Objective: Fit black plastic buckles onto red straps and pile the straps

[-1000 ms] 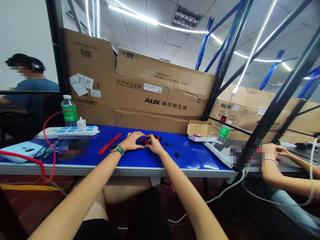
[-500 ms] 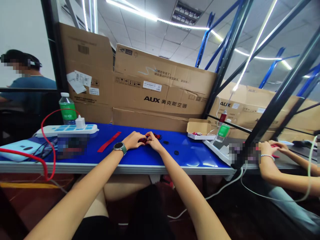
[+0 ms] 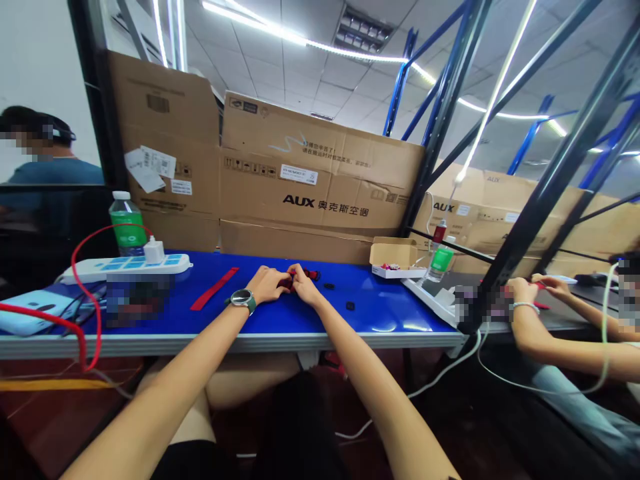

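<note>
My left hand (image 3: 268, 285), with a watch (image 3: 241, 298) on its wrist, is closed on a small dark red and black piece (image 3: 287, 283). My right hand (image 3: 304, 288) pinches the same piece from the other side. Fingers cover most of it, so its kind cannot be made out. Just beyond the right hand lies a red and black bundle (image 3: 313, 275). To the right on the blue table (image 3: 390, 310) are two small black parts, one farther back (image 3: 329, 286) and one nearer (image 3: 351, 306). A flat red strap (image 3: 215, 289) lies slantwise to the left of my hands.
At left are a power strip (image 3: 95, 268) with a white plug, a water bottle (image 3: 127, 225), a light blue phone-like object (image 3: 35, 310) and a red cable (image 3: 77, 327). An open small box (image 3: 397, 267) stands at back right, near a black post (image 3: 505, 247). A co-worker's hands (image 3: 525, 291) are farther right.
The view has shifted slightly, so the surroundings sit a little farther left. Both hands stay together on the same piece, with only slight finger movement.
</note>
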Motion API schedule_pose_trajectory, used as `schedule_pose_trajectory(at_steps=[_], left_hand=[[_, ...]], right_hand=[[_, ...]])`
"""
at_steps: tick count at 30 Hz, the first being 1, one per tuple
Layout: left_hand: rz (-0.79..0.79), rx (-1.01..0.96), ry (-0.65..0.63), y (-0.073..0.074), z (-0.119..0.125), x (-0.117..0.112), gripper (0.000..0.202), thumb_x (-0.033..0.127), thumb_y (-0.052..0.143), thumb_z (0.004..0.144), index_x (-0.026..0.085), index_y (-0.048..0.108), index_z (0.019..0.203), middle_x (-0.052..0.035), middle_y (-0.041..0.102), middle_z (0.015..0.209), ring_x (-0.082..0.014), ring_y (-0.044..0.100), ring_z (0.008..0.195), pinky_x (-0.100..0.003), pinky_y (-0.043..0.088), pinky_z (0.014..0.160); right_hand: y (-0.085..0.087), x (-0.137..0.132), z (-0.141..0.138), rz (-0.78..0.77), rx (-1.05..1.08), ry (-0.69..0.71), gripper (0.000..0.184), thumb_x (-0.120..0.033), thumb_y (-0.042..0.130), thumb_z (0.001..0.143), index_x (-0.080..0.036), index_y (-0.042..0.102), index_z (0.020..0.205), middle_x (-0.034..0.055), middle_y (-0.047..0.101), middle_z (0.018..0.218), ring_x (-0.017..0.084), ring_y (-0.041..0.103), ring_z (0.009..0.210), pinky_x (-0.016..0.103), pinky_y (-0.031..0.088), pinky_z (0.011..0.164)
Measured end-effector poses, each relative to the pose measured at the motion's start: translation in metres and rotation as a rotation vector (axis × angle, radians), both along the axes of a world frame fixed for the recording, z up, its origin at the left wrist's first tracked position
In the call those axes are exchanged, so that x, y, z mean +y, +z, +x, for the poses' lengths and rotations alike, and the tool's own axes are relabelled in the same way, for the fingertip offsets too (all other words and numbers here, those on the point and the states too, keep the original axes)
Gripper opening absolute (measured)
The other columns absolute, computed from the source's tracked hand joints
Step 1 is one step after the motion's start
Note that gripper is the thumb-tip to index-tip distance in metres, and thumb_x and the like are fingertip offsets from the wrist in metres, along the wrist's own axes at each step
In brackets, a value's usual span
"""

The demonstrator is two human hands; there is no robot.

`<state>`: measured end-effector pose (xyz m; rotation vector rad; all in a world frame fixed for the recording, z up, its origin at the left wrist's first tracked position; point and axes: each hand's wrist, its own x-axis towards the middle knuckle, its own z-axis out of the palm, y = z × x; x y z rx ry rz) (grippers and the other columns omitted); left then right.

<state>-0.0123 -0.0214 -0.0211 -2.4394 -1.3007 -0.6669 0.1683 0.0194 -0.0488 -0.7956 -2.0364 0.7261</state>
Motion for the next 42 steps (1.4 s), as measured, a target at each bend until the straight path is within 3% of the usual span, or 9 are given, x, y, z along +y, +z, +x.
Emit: schedule_pose_trajectory(at_steps=[11, 13, 16, 20, 28, 31, 34, 38, 42], left_hand=[[0.030, 0.028, -0.053, -0.001, -0.004, -0.003, 0.019, 0.031, 0.064, 0.088, 0.027, 0.070, 0.105, -0.0079, 0.075, 0.104, -0.0277, 0.064, 0.100, -0.046, 0.033, 0.098], [0.022, -0.039, 0.032, -0.005, -0.013, 0.000, 0.032, 0.037, 0.061, 0.090, 0.030, 0.067, 0.120, -0.0096, 0.071, 0.121, -0.0310, 0.060, 0.110, -0.049, 0.032, 0.101], [-0.019, -0.214, 0.345, -0.012, -0.030, 0.007, 0.060, 0.058, 0.053, 0.090, 0.030, 0.052, 0.143, -0.0143, 0.050, 0.150, -0.0415, 0.049, 0.126, -0.058, 0.032, 0.102], [-0.214, -0.381, 0.801, -0.023, -0.048, 0.013, 0.066, 0.058, 0.033, 0.095, 0.015, 0.054, 0.141, -0.0252, 0.048, 0.147, -0.0463, 0.046, 0.128, -0.064, 0.030, 0.101], [-0.105, -0.207, 0.919, -0.015, -0.045, 0.003, 0.037, 0.026, 0.056, 0.081, 0.010, 0.068, 0.112, -0.0246, 0.068, 0.112, -0.0404, 0.061, 0.108, -0.050, 0.037, 0.089], [-0.180, -0.189, 0.744, -0.006, -0.043, 0.002, 0.025, 0.025, 0.059, 0.080, 0.015, 0.072, 0.099, -0.0192, 0.073, 0.098, -0.0341, 0.068, 0.094, -0.041, 0.042, 0.082], [-0.274, -0.179, 0.309, 0.003, -0.035, -0.001, 0.023, 0.038, 0.060, 0.085, 0.020, 0.075, 0.085, -0.0114, 0.075, 0.085, -0.0255, 0.069, 0.081, -0.031, 0.044, 0.071], [-0.361, -0.195, -0.177, 0.009, -0.016, -0.009, 0.038, 0.047, 0.052, 0.092, 0.022, 0.080, 0.084, -0.0056, 0.078, 0.081, -0.0200, 0.070, 0.074, -0.026, 0.047, 0.072], [-0.392, -0.405, -0.347, 0.009, -0.008, -0.010, 0.041, 0.044, 0.048, 0.095, 0.020, 0.077, 0.112, -0.0054, 0.079, 0.095, -0.0220, 0.073, 0.086, -0.029, 0.053, 0.082]], right_hand=[[0.000, 0.001, 0.004, -0.005, -0.047, -0.080, 0.044, -0.008, 0.041, 0.082, -0.022, 0.050, 0.123, -0.0045, 0.057, 0.079, 0.014, 0.054, 0.070, 0.025, 0.047, 0.076], [0.000, -0.002, 0.005, 0.042, -0.101, -0.125, 0.039, -0.012, 0.046, 0.086, -0.021, 0.051, 0.124, -0.0025, 0.061, 0.082, 0.015, 0.058, 0.075, 0.027, 0.048, 0.080], [0.004, -0.006, 0.010, 0.235, -0.173, -0.186, 0.036, -0.011, 0.051, 0.086, -0.019, 0.060, 0.119, 0.0053, 0.067, 0.102, 0.017, 0.061, 0.095, 0.031, 0.047, 0.093], [0.013, -0.007, 0.018, 0.332, -0.172, -0.313, 0.046, 0.004, 0.041, 0.076, -0.018, 0.073, 0.101, 0.0063, 0.071, 0.100, 0.016, 0.064, 0.093, 0.026, 0.047, 0.090], [0.022, -0.015, 0.016, 0.349, -0.211, -0.398, 0.039, 0.003, 0.045, 0.075, -0.021, 0.075, 0.085, 0.0028, 0.073, 0.090, 0.017, 0.064, 0.089, 0.024, 0.044, 0.085], [0.027, -0.019, 0.021, 0.322, -0.200, -0.700, 0.032, 0.000, 0.048, 0.077, -0.020, 0.072, 0.084, 0.0059, 0.070, 0.091, 0.020, 0.059, 0.092, 0.027, 0.042, 0.084], [0.033, -0.023, 0.032, 0.251, -0.176, -0.958, 0.030, -0.002, 0.049, 0.078, -0.020, 0.070, 0.090, 0.0089, 0.067, 0.101, 0.024, 0.055, 0.097, 0.032, 0.040, 0.085], [0.036, -0.025, 0.042, 0.180, -0.223, -1.046, 0.030, -0.007, 0.048, 0.083, -0.020, 0.069, 0.100, 0.0140, 0.061, 0.115, 0.030, 0.051, 0.109, 0.042, 0.039, 0.091], [0.027, -0.024, 0.043, 0.083, -0.378, -1.074, 0.035, -0.017, 0.056, 0.083, -0.013, 0.066, 0.117, 0.0267, 0.052, 0.131, 0.041, 0.045, 0.122, 0.057, 0.037, 0.095]])
